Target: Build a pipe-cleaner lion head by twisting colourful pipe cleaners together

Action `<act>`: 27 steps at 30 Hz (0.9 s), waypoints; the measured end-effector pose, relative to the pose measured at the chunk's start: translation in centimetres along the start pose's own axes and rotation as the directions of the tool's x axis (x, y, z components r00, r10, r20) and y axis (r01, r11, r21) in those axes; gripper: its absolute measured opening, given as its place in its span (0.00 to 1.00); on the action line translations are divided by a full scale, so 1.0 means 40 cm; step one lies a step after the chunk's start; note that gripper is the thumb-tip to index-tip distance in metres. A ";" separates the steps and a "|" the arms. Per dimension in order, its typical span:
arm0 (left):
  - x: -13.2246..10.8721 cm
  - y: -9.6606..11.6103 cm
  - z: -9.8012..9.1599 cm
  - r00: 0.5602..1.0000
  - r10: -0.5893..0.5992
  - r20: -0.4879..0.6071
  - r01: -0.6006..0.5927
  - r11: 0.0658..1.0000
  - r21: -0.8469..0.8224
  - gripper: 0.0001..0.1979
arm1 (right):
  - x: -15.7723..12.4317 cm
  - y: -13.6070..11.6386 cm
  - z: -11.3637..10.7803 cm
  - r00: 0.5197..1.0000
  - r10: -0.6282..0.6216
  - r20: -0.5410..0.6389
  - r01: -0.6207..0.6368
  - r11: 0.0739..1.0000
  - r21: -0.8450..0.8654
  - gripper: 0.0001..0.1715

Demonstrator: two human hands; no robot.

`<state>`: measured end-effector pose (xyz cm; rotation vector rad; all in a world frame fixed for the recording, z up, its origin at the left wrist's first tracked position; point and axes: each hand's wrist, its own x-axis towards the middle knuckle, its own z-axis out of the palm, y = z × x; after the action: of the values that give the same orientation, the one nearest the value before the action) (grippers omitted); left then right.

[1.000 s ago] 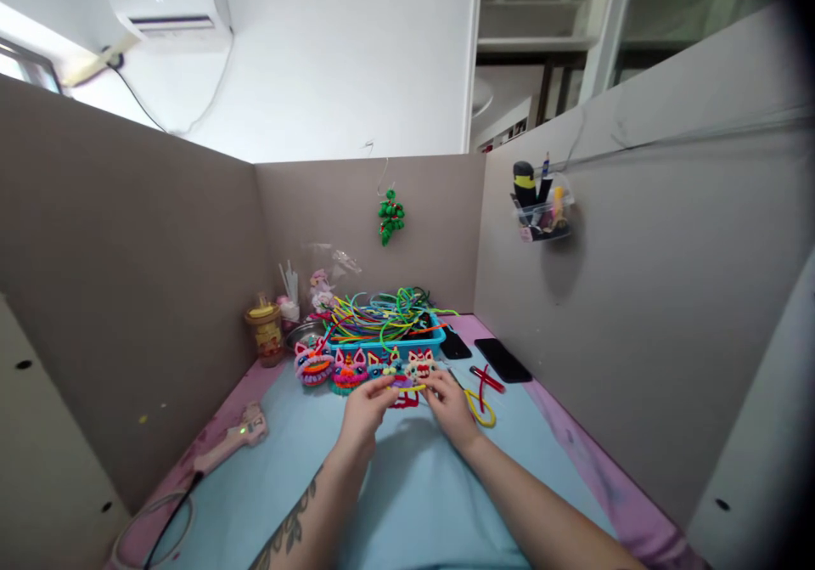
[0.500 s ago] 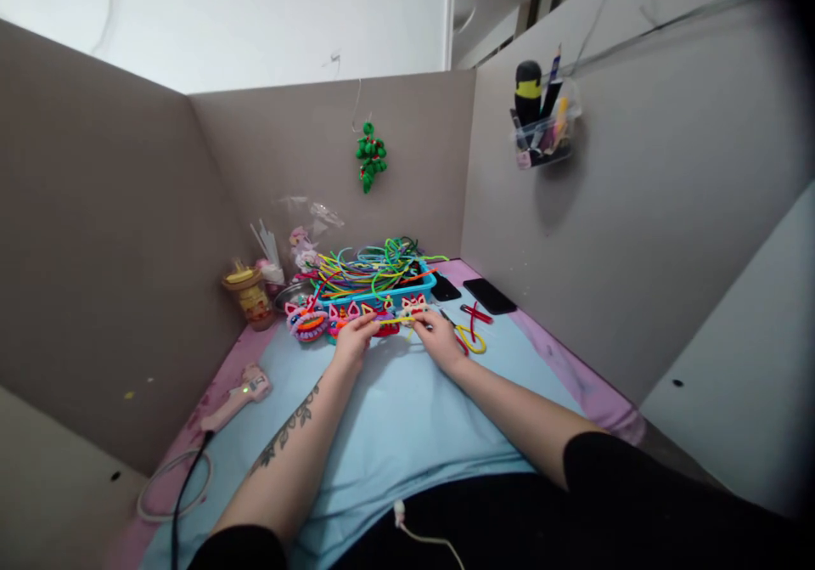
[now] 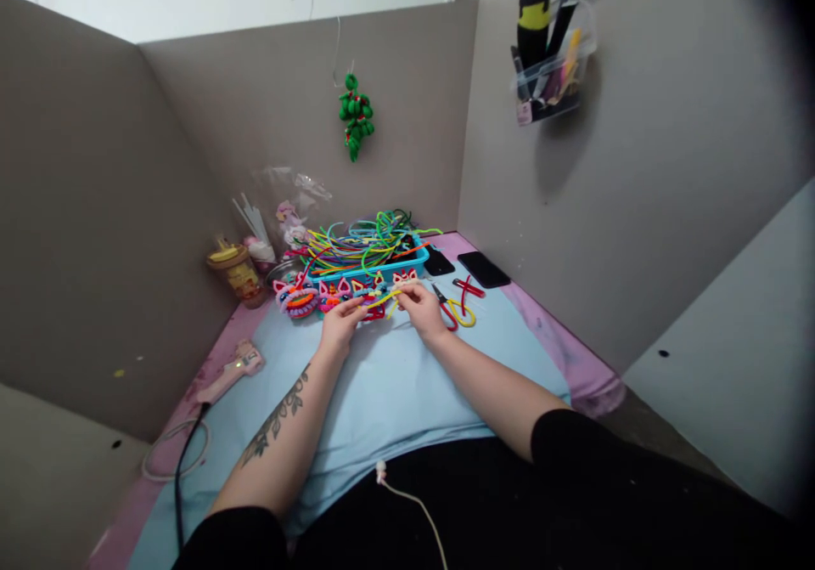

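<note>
A yellow pipe cleaner [image 3: 383, 300] stretches between my two hands above the blue cloth, sloping up to the right. My left hand [image 3: 342, 324] pinches its left end and my right hand [image 3: 420, 308] pinches its right end, where a short piece hangs down. Just behind my hands stand several small pipe-cleaner animal heads with pink ears. One round pink, purple and orange head [image 3: 296, 298] sits left of my left hand. Scissors [image 3: 469, 315] with red and yellow handles lie right of my right hand.
Behind is a blue basket [image 3: 407, 262] heaped with coloured pipe cleaners. Two phones [image 3: 484, 270] lie at right. A pink glue gun [image 3: 237, 370] with a cord rests at left, near a lidded cup [image 3: 238, 277]. Grey partitions [image 3: 267, 103] enclose the table.
The view has tilted down. The yellow pipe cleaner was nearly level and now slopes up toward my right hand. Both hands still pinch it.
</note>
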<state>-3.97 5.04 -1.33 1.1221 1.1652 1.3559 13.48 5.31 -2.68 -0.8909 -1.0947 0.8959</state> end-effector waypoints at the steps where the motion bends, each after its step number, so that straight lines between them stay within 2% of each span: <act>1: 0.000 -0.001 0.000 1.000 0.002 -0.005 -0.002 1.000 -0.005 0.25 | -0.001 -0.004 0.000 1.000 -0.021 0.018 0.021 1.000 -0.006 0.09; 6: -0.009 0.003 0.003 1.000 -0.023 -0.004 0.023 1.000 -0.021 0.25 | -0.022 -0.038 0.006 0.974 -0.216 0.062 0.222 0.969 -0.107 0.07; 8: -0.011 0.006 0.004 0.999 -0.035 0.008 0.036 0.998 -0.051 0.24 | -0.032 -0.046 0.010 0.964 -0.254 0.078 0.262 0.957 -0.125 0.06; 10: -0.013 0.009 0.005 0.998 -0.056 0.020 0.058 0.995 -0.086 0.25 | -0.036 -0.047 0.017 0.977 -0.201 0.068 0.205 0.977 -0.054 0.06; 13: -0.015 0.010 0.007 0.997 -0.074 0.033 0.077 0.989 -0.127 0.25 | -0.033 -0.043 0.029 1.000 -0.017 0.009 0.015 0.983 0.181 0.07; 16: -0.020 0.012 0.011 0.998 -0.050 0.046 0.056 0.986 -0.158 0.23 | -0.027 -0.036 0.039 0.985 0.169 0.019 -0.164 0.916 0.367 0.11; 18: -0.023 0.013 0.013 0.997 -0.047 0.056 0.056 0.983 -0.175 0.22 | -0.026 -0.032 0.041 0.970 0.238 0.054 -0.241 0.892 0.382 0.12; 20: -0.025 0.015 0.015 0.996 -0.059 0.062 0.070 0.978 -0.195 0.21 | -0.028 -0.030 0.040 0.968 0.242 0.064 -0.250 0.914 0.320 0.12; 22: -0.027 0.018 0.017 0.995 -0.075 0.069 0.088 0.972 -0.217 0.21 | -0.030 -0.031 0.038 0.981 0.179 0.072 -0.190 0.961 0.203 0.11; 25: -0.030 0.022 0.019 0.991 -0.102 0.088 0.121 0.962 -0.246 0.21 | -0.034 -0.033 0.033 0.996 0.006 0.093 -0.002 0.999 -0.043 0.06; 27: -0.034 0.026 0.021 0.987 -0.121 0.103 0.144 0.956 -0.257 0.22 | -0.037 -0.033 0.031 0.991 -0.105 0.085 0.120 0.972 -0.201 0.04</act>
<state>-3.14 3.70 -0.28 0.8856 0.9478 1.3021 12.16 3.64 -1.71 -0.9606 -1.3062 0.7351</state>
